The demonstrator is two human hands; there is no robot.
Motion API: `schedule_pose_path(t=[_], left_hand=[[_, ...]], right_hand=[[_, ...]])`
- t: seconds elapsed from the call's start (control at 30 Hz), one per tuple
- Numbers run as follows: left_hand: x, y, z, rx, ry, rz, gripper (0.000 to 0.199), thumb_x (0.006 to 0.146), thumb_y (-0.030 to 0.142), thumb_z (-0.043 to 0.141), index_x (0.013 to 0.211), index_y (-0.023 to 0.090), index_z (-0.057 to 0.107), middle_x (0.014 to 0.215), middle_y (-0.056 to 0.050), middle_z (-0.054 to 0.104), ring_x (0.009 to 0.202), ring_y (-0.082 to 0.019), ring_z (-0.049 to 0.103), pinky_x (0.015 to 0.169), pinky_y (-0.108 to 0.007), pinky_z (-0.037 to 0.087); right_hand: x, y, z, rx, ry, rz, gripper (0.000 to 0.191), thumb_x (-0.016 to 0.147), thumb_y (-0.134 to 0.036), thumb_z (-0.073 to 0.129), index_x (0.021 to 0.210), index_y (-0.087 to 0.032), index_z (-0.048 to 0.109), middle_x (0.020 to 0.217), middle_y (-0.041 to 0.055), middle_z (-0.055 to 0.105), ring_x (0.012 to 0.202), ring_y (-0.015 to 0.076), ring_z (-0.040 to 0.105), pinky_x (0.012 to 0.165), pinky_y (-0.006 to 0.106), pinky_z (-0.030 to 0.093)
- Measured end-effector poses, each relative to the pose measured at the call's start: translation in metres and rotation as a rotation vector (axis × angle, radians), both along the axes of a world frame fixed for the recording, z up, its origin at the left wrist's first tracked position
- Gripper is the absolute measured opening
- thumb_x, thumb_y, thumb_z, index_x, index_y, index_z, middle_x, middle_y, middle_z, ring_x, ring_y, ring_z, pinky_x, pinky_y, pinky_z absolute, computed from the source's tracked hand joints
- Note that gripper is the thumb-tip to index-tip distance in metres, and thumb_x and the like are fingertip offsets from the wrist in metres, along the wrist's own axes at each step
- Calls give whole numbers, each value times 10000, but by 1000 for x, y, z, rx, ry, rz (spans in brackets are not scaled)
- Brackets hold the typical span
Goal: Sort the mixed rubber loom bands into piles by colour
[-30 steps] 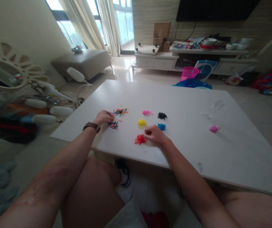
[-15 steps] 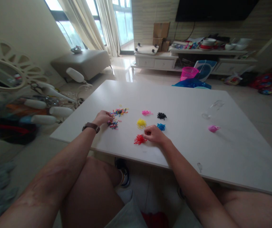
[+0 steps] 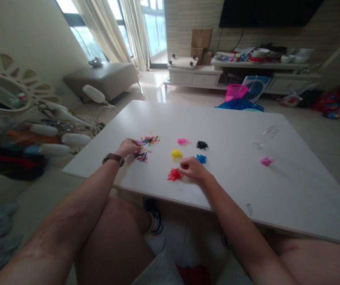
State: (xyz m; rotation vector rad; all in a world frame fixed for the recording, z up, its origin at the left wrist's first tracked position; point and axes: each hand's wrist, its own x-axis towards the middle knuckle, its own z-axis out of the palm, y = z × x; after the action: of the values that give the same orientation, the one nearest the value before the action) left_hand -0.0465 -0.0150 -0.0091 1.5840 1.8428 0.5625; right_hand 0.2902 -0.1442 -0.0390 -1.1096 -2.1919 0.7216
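My left hand (image 3: 130, 147), with a brown watch on its wrist, has its fingers pinched together at the edge of the mixed pile of small coloured rubber bands (image 3: 149, 140). Whatever lies between those fingertips is too small to make out. A second cluster of mixed bands (image 3: 141, 157) lies just below them. My right hand (image 3: 194, 169) rests on the table with curled fingers, its fingertips at the red rubber bands (image 3: 174, 174); what they grip is hidden. Close by lie separate heaps of yellow bands (image 3: 176, 154), blue bands (image 3: 201, 158), pink bands (image 3: 183, 141) and black bands (image 3: 202, 145).
All the heaps lie on a white table (image 3: 229, 182). To the right are a clear container (image 3: 269, 132) on its side, a pink object (image 3: 266, 161) and a small clear piece (image 3: 249, 208) by the front edge. A lamp (image 3: 94, 94) stands past the left edge.
Almost nothing differs. My left fingers have shifted very slightly at the mixed pile, while my right hand stays at the red heap.
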Motion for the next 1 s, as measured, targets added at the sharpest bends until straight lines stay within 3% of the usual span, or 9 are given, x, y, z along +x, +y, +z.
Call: schedule_pose_path(t=[0.33,0.83,1.0], left_hand=[[3,-4,6,23,55,-12,333,459,397,884,658,175,735,564,-47,663,658,-214,614,595,-292,432],[3,-3,5,8,101,-42,217,527,356,818,586,179,707,580,-54,670,653,-200,586,568,-291,380],[3,-2,4,19,101,-36,260,506,380,838,614,182,710,577,-52,662,647,-207,588,590,-298,398]], right_hand=[[0,0,1,3,-4,-3,356,816,-327,576,541,-207,385,538,-42,385,565,104,349,599,285,244],[0,0,0,-5,-7,-1,363,825,-334,577,540,-207,393,533,-43,388,567,105,346,600,287,242],[0,0,1,-4,-4,2,357,822,-333,575,544,-206,392,540,-44,390,566,103,341,601,284,245]])
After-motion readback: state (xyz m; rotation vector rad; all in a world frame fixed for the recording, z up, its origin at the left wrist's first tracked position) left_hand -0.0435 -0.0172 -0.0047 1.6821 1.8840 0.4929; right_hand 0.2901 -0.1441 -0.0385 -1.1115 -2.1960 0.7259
